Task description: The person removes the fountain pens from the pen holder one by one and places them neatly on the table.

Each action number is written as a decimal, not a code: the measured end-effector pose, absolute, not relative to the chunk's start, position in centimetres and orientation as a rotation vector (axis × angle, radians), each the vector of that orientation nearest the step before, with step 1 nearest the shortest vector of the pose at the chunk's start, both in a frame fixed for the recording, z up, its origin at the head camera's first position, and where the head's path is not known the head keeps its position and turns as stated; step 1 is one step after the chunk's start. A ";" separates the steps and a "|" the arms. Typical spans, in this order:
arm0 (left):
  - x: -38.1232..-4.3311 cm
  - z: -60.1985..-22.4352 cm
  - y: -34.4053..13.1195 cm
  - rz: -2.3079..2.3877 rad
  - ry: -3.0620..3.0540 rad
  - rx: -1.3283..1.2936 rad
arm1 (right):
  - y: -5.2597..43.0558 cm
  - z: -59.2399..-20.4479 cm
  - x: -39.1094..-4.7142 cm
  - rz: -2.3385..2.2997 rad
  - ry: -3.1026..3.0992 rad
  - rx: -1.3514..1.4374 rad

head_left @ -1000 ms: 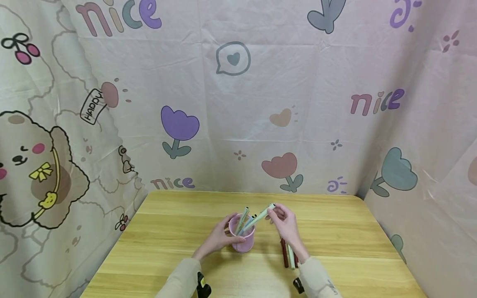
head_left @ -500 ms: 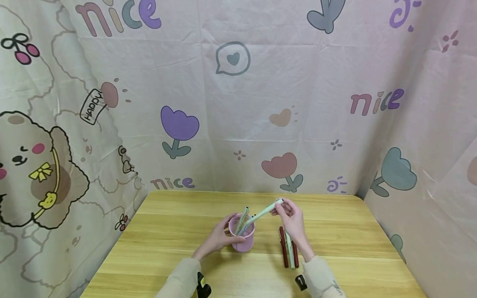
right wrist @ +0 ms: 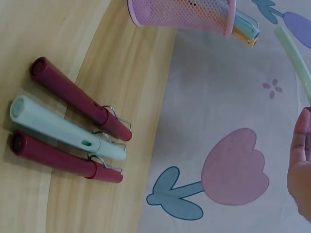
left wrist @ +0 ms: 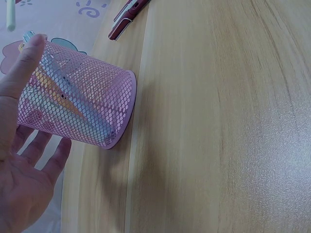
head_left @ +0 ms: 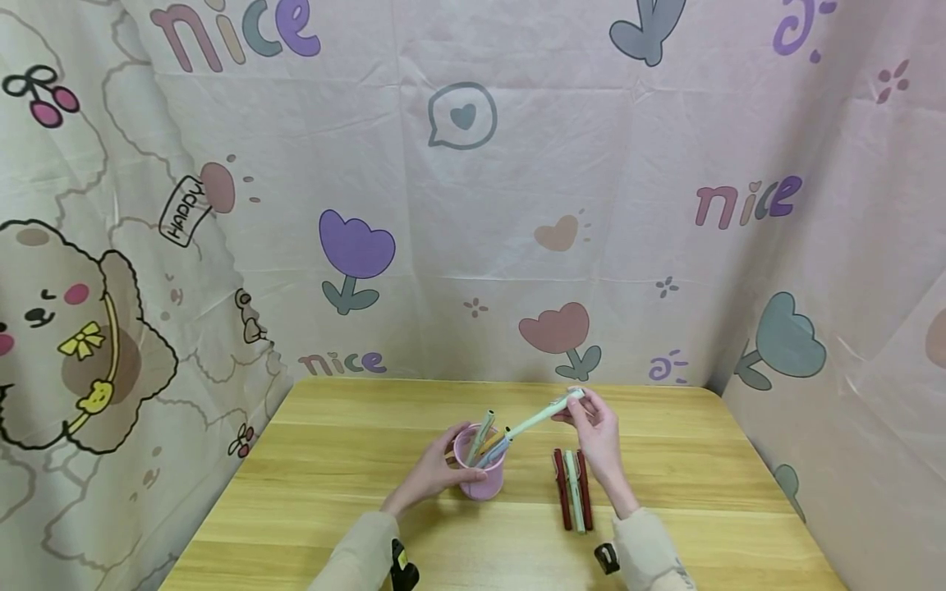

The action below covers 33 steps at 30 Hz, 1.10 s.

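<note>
My left hand [head_left: 434,474] holds a pink mesh pen holder [head_left: 484,487], thumb at the rim and fingers round the far side. Inside lean a green pen [head_left: 482,433], an orange pen [head_left: 493,442] and a light blue pen [head_left: 497,453]. With thumb and fingertips my right hand [head_left: 600,439] pinches the upper end of a pale green pen [head_left: 543,417]. That pen slants down toward the holder; in the right wrist view its free end hangs apart from the rim. The left wrist view shows the holder's mesh wall [left wrist: 77,92] and the left thumb [left wrist: 26,63].
Right of the holder lie a dark red pen [head_left: 562,492], a mint green pen [head_left: 574,494] and another dark red pen [head_left: 585,492], side by side on the wooden table [head_left: 355,419]. A printed cloth [head_left: 473,205] hangs behind the table.
The right hand has moved right and slightly up with the pale green pen, whose lower end has come out of the pen holder. The left hand and holder have stayed put.
</note>
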<state>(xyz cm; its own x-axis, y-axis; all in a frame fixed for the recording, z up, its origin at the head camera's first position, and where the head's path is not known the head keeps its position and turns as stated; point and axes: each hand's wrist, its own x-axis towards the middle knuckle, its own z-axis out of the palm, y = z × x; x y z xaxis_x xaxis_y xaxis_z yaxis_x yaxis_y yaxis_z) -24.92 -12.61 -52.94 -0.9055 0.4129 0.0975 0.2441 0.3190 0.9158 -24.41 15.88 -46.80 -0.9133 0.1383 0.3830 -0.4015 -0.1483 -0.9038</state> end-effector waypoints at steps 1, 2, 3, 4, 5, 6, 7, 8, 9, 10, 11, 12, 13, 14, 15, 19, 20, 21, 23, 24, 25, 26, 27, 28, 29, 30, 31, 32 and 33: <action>-24.9 -52.9 -12.6 1.642 2.418 0.608 | 16.1 -46.8 -24.4 2.132 -1.771 0.279; -24.9 -52.9 -12.6 1.646 2.415 0.609 | 16.3 -46.8 -24.4 2.144 -1.768 0.266; -24.9 -52.9 -12.6 1.650 2.412 0.609 | 16.5 -46.8 -24.5 2.152 -1.765 0.257; -24.9 -52.9 -12.6 1.651 2.411 0.609 | 16.7 -46.8 -24.5 2.160 -1.765 0.250; -24.9 -52.9 -12.6 1.652 2.410 0.610 | 17.0 -46.8 -24.5 2.167 -1.765 0.253; -24.9 -52.9 -12.6 1.650 2.411 0.612 | 17.2 -46.8 -24.6 2.178 -1.761 0.260; -24.9 -52.9 -12.6 1.649 2.411 0.612 | 17.5 -46.9 -24.6 2.185 -1.763 0.273; -24.9 -52.9 -12.6 1.650 2.411 0.612 | 17.8 -46.9 -24.6 2.190 -1.761 0.285; -24.9 -52.9 -12.6 1.649 2.412 0.611 | 18.0 -46.9 -24.6 2.195 -1.766 0.296; -24.9 -52.9 -12.6 1.648 2.414 0.610 | 18.3 -46.9 -24.5 2.201 -1.772 0.304; -24.9 -52.9 -12.6 1.647 2.415 0.610 | 18.6 -46.9 -24.5 2.204 -1.780 0.306; -24.9 -52.9 -12.6 1.647 2.415 0.611 | 18.8 -46.9 -24.6 2.199 -1.795 0.296; -24.9 -52.9 -12.6 1.647 2.416 0.611 | 19.1 -46.9 -24.6 2.188 -1.814 0.282; -24.9 -52.9 -12.6 1.646 2.417 0.613 | 19.3 -46.9 -24.6 2.177 -1.834 0.264; -24.9 -52.9 -12.7 1.645 2.417 0.614 | 19.6 -46.9 -24.6 2.163 -1.860 0.241; -25.0 -53.0 -12.7 1.646 2.413 0.613 | 20.4 -46.8 -24.5 2.126 -1.946 0.152; -25.0 -53.0 -12.7 1.646 2.413 0.612 | 20.5 -46.8 -24.4 2.129 -1.957 0.137; -25.0 -53.0 -12.6 1.646 2.414 0.610 | 20.7 -46.8 -24.4 2.134 -1.965 0.123; -25.0 -53.0 -12.6 1.642 2.419 0.610 | 21.0 -46.8 -24.4 2.147 -1.975 0.111; -25.0 -53.0 -12.6 1.640 2.421 0.609 | 21.1 -46.9 -24.4 2.153 -1.982 0.103; -25.0 -53.0 -12.6 1.639 2.422 0.609 | 21.2 -46.9 -24.4 2.159 -1.988 0.099; -25.0 -53.0 -12.6 1.638 2.422 0.610 | 21.3 -47.0 -24.4 2.165 -1.998 0.095; -25.0 -53.0 -12.6 1.639 2.421 0.610 | 21.5 -47.0 -24.4 2.173 -2.009 0.088; -25.0 -53.0 -12.6 1.639 2.420 0.610 | 21.6 -47.1 -24.4 2.180 -2.024 0.083; -25.0 -53.0 -12.6 1.639 2.420 0.611 | 21.7 -47.1 -24.4 2.192 -2.038 0.069; -25.0 -53.0 -12.6 1.638 2.420 0.613 | 21.8 -47.2 -24.4 2.198 -2.053 0.056; -25.0 -53.0 -12.6 1.638 2.420 0.615 | 21.9 -47.2 -24.4 2.200 -2.070 0.042; -25.0 -53.0 -12.6 1.638 2.420 0.618 | 22.1 -47.2 -24.4 2.205 -2.086 0.029; -25.0 -53.1 -12.6 1.638 2.420 0.620 | 22.2 -47.2 -24.4 2.207 -2.101 0.019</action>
<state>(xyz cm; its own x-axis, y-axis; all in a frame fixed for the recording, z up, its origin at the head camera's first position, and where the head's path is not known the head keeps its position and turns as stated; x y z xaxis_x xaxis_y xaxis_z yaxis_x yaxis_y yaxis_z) -25.01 -12.63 -53.05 -0.9025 0.4185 0.1018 0.2499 0.3164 0.9151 -24.36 22.18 -47.19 -0.9955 0.0597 0.0741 -0.0769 -0.0466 -0.9959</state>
